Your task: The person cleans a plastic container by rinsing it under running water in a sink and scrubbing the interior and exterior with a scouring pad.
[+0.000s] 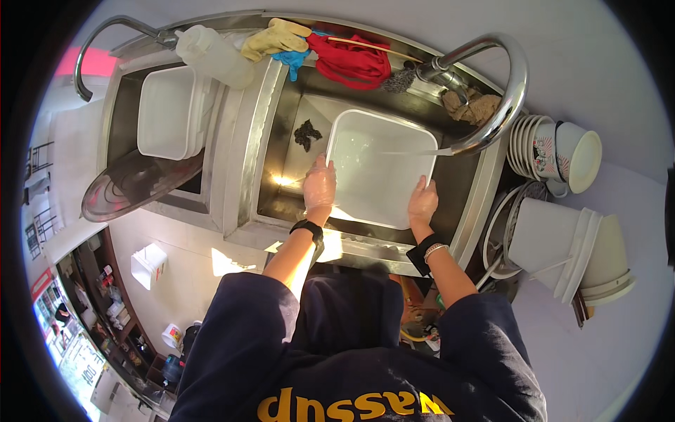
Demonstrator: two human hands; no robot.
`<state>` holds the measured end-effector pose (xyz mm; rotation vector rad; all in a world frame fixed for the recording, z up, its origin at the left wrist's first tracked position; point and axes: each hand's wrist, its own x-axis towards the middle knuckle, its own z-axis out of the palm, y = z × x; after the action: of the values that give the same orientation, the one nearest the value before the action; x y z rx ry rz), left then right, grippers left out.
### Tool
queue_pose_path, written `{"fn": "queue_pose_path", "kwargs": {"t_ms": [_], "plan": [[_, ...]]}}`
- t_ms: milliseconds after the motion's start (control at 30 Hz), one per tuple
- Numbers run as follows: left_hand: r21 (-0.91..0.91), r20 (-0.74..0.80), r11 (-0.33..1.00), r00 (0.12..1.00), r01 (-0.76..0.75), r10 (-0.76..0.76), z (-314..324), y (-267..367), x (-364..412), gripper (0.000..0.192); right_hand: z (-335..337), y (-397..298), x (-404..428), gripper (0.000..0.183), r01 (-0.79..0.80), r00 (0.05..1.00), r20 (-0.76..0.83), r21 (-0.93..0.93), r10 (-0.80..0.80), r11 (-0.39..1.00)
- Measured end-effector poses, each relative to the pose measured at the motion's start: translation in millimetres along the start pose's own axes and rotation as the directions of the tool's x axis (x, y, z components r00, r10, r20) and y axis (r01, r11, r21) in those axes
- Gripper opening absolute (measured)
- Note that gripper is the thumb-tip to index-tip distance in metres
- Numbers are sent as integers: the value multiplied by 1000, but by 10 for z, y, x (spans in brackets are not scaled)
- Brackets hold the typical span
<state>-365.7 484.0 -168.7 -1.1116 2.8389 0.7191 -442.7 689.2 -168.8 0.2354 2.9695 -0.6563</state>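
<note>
A white plastic tub (385, 174) is held between both hands inside the right basin of a stainless steel sink (240, 158). My left hand (319, 183), in a clear disposable glove, grips its left rim. On its right side, near the lower corner, my right hand (423, 201) holds the wall, also gloved. From the curved chrome faucet (514, 100) a thin stream of water runs into the tub. A dark crumpled scrap (307, 135) lies on the basin floor, left of the tub.
Along the back ledge lie a squeeze bottle (216, 55), a yellow glove (277, 38), a red cloth (352, 60), a steel scourer (399, 80) and a brown cloth (472, 107). White tubs (167, 113) and a clear lid (142, 182) rest at the left basin. Stacked bowls (527, 146) and buckets (548, 248) stand right.
</note>
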Motion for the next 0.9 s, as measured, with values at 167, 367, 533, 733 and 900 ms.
{"fn": "queue_pose_path", "kwargs": {"t_ms": [167, 367, 533, 733, 900], "plan": [[11, 25, 1000, 1000, 1, -2, 10, -34, -2, 25, -27, -49, -36, 37, -35, 999, 29, -25, 36, 999], [-4, -26, 1000, 999, -18, 18, 31, -32, 18, 28, -3, 225, 271, 40, 32, 994, 94, 297, -63, 954], [0, -44, 1000, 999, -21, 21, 53, -77, -6, 29, -519, -229, 1085, 65, 176, 961, 108, 477, -256, 861], [20, -56, 999, 998, -29, 30, 84, -89, 4, 29, -509, -782, 1414, 62, 30, 927, 206, 793, -314, 609], [34, -62, 999, 998, -28, 30, 59, -92, 8, 27, -385, -816, 1369, 69, 28, 921, 211, 801, -326, 598]]}}
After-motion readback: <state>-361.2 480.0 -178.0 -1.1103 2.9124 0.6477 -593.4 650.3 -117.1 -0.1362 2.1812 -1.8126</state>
